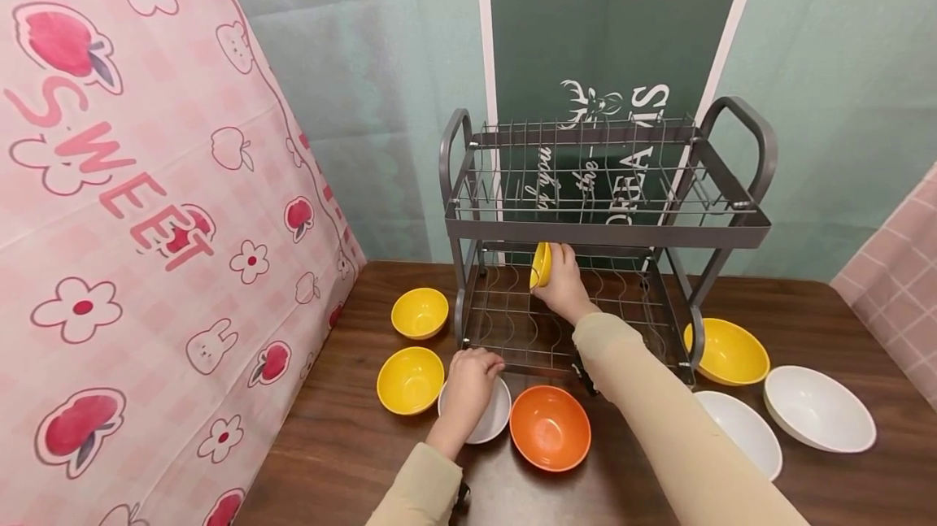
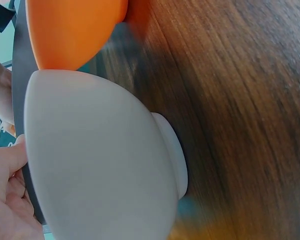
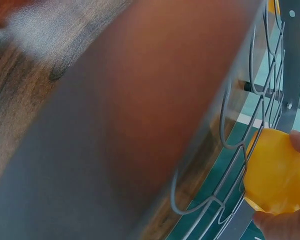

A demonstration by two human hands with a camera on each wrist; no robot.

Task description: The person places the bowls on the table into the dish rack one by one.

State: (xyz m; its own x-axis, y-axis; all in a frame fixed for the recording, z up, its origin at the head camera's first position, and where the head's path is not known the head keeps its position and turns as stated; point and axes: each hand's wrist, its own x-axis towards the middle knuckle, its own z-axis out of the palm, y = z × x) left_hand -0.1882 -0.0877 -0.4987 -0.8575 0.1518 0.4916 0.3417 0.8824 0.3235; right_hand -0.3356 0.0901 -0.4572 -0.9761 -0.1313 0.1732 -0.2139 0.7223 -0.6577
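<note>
My right hand grips a small yellow bowl on its side at the lower tier of the dark grey dish rack. In the right wrist view that yellow bowl is against the wire loops, thumb and fingers at its edges. My left hand hovers over a white bowl, fingers loosely bent by the rack's front edge. The left wrist view has this white bowl large in front, the left hand just beyond its rim. An orange bowl sits beside it.
Two yellow bowls stand left of the rack. To its right are another yellow bowl and two white bowls. A pink printed curtain hangs along the left side of the wooden table.
</note>
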